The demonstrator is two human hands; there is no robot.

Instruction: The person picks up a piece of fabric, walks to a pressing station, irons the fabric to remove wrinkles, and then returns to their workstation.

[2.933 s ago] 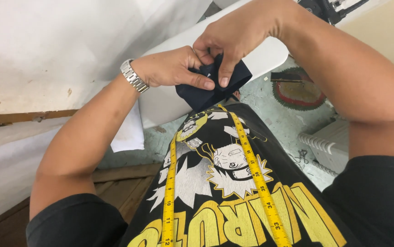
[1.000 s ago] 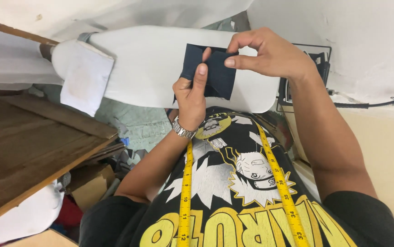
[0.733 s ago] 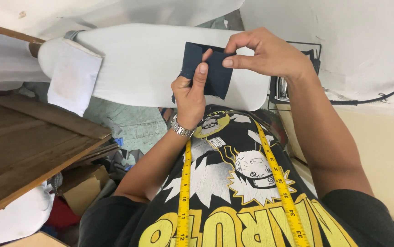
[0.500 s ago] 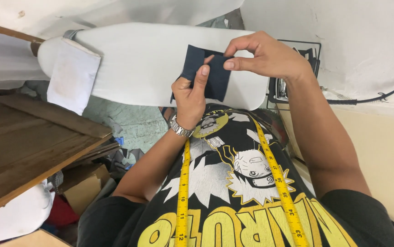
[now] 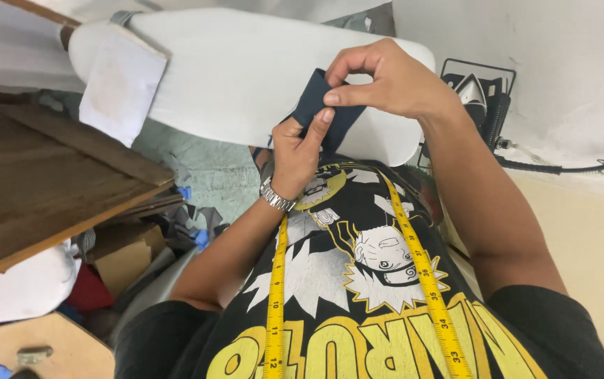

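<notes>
Ironing board: we count one white padded board [image 5: 246, 77] across the upper middle of the frame, its rounded end at upper right, bare surface left of our hands.
Wooden worktop: one brown slab [image 5: 42, 189] at left, its edge slanting toward the lower left.
Tape measure: one yellow tape [image 5: 425, 281] draped down our chest in two strands.
Hands: two; our right hand [image 5: 386, 81] pinches the top edge, our left hand [image 5: 298, 151] presses from below, fingers closed.
Cloth: one dark navy piece [image 5: 330, 112], upper centre, over the board's near edge.
Watch: one silver band [image 5: 276, 196].
</notes>
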